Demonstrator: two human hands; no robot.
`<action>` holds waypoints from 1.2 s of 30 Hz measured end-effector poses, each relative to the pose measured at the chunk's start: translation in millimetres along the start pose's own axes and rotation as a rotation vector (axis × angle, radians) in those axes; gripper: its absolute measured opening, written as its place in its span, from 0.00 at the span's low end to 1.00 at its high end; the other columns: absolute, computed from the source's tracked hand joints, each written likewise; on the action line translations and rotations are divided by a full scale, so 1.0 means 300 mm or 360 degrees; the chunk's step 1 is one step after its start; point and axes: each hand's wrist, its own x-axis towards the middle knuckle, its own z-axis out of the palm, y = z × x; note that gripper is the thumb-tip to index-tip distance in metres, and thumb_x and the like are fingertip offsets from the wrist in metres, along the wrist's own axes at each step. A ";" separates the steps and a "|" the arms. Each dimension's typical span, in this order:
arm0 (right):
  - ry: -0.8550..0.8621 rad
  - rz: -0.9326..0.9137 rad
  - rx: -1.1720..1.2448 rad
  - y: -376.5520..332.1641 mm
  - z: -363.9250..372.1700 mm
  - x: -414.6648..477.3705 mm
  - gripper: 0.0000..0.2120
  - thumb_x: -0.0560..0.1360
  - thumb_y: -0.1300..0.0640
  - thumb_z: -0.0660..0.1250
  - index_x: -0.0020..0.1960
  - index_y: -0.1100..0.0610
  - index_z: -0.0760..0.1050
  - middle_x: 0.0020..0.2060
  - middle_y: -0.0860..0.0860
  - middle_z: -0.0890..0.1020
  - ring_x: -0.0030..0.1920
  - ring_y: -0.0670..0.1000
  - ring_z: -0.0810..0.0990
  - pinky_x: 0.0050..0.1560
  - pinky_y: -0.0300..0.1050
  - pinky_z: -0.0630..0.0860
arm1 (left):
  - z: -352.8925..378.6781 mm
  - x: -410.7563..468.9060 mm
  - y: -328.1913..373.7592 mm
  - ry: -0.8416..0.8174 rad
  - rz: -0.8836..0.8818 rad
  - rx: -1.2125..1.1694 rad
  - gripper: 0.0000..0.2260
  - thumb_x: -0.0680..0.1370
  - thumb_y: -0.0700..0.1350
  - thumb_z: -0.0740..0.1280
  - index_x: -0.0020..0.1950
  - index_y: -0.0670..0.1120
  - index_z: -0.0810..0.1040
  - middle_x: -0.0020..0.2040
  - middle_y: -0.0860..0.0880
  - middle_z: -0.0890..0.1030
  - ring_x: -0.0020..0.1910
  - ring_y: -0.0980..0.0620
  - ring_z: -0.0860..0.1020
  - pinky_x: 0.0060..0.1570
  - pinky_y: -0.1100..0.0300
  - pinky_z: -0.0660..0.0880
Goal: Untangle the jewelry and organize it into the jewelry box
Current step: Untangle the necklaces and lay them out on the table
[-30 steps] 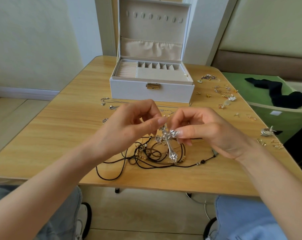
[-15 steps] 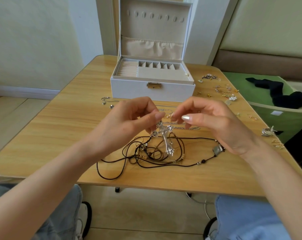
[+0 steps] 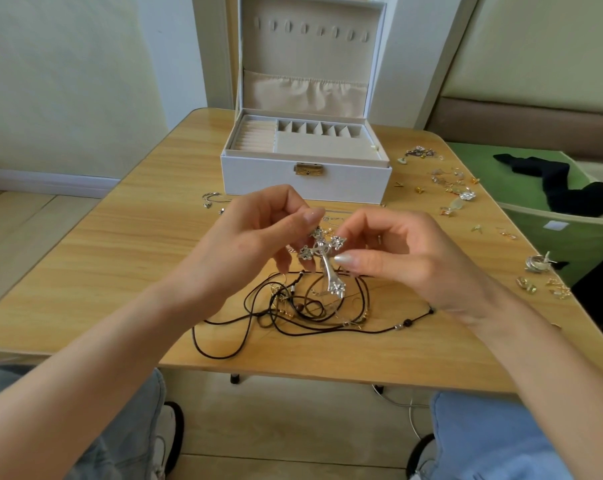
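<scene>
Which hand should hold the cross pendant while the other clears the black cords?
Left, probably: the left hand pinches the cross pendant at its top; the right hand, at its side arm, grip unclear, can drop to the black cords.

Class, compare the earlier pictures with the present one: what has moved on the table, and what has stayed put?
The right hand, drawn aside half a second ago, has come back left to pinch the cross pendant, which the left hand holds slightly higher, by its top. The tangle of black cords, jewelry box and scattered pieces lie much as before.
</scene>
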 end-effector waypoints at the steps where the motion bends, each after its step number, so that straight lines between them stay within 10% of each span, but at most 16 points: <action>1: 0.0002 0.0006 0.0000 0.001 0.001 -0.002 0.05 0.67 0.60 0.70 0.43 0.56 0.77 0.36 0.48 0.79 0.38 0.46 0.75 0.41 0.40 0.73 | 0.001 -0.001 0.001 0.0001 0.0003 -0.0002 0.10 0.73 0.49 0.64 0.39 0.41 0.73 0.32 0.49 0.78 0.30 0.54 0.77 0.29 0.66 0.70; 36: 0.0262 0.0024 0.0317 -0.004 -0.024 0.001 0.04 0.67 0.60 0.72 0.36 0.56 0.77 0.28 0.53 0.80 0.25 0.49 0.73 0.23 0.36 0.67 | 0.004 -0.004 0.005 -0.0084 -0.0015 -0.0024 0.09 0.73 0.47 0.65 0.37 0.42 0.73 0.31 0.50 0.76 0.29 0.55 0.78 0.28 0.65 0.71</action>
